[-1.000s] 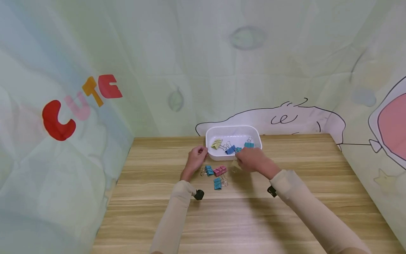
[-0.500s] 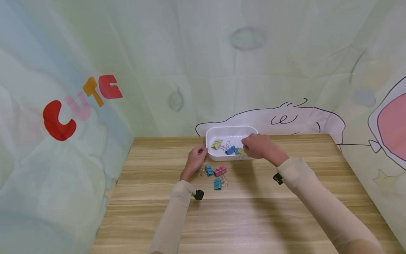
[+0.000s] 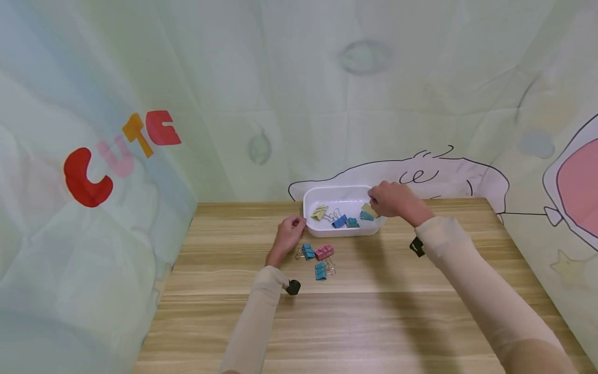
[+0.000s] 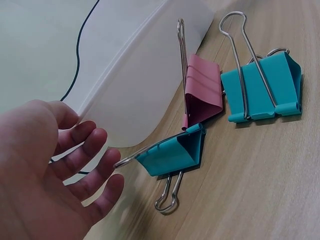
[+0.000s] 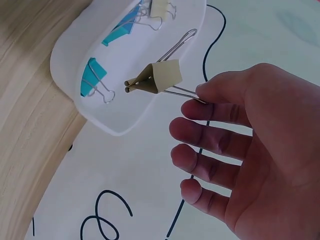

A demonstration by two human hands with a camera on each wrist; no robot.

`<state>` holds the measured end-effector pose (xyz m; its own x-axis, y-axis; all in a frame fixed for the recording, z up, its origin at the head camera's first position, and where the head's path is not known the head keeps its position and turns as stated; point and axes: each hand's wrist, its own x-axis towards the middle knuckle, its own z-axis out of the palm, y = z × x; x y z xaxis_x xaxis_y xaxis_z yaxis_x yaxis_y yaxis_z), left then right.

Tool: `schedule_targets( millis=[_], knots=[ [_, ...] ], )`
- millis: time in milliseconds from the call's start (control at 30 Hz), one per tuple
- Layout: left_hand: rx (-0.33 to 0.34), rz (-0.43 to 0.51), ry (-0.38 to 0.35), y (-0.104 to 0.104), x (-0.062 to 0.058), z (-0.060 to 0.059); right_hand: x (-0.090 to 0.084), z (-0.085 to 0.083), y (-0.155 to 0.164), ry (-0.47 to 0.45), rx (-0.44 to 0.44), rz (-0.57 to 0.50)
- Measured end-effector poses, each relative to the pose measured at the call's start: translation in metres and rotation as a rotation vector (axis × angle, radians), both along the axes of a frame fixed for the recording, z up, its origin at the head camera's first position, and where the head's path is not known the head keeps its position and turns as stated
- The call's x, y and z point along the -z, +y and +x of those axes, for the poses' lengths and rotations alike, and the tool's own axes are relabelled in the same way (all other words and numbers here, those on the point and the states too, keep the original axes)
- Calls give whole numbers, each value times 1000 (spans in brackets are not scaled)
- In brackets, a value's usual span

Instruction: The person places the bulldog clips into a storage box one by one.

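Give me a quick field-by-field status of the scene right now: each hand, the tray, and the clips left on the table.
right hand: over the tray's right end, grip pinching the wire handle of a beige binder clip
left hand: beside the tray's left end, fingers loosely curled, holding nothing
tray: white, on the wooden table
clips in tray: one yellowish, several blue or teal
clips on table: pink clip, two teal clips, close together in front of the tray

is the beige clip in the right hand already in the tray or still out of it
Still out: the beige metal binder clip hangs above the white plastic tray, pinched by one wire handle in the right hand, touching nothing else.
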<state>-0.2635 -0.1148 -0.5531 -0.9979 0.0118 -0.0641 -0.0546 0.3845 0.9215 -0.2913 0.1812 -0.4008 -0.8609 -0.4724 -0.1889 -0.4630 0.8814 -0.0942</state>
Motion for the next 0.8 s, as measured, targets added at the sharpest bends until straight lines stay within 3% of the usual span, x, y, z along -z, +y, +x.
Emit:
schedule_targets(
  millis=[433,800],
  knots=[
    [9,3,-22,0,-1,0,-5,-13,7,-41,43,-6],
    [17,2,-20,0,-2,1,-3,-11,7,-53,53,-10]
  ],
)
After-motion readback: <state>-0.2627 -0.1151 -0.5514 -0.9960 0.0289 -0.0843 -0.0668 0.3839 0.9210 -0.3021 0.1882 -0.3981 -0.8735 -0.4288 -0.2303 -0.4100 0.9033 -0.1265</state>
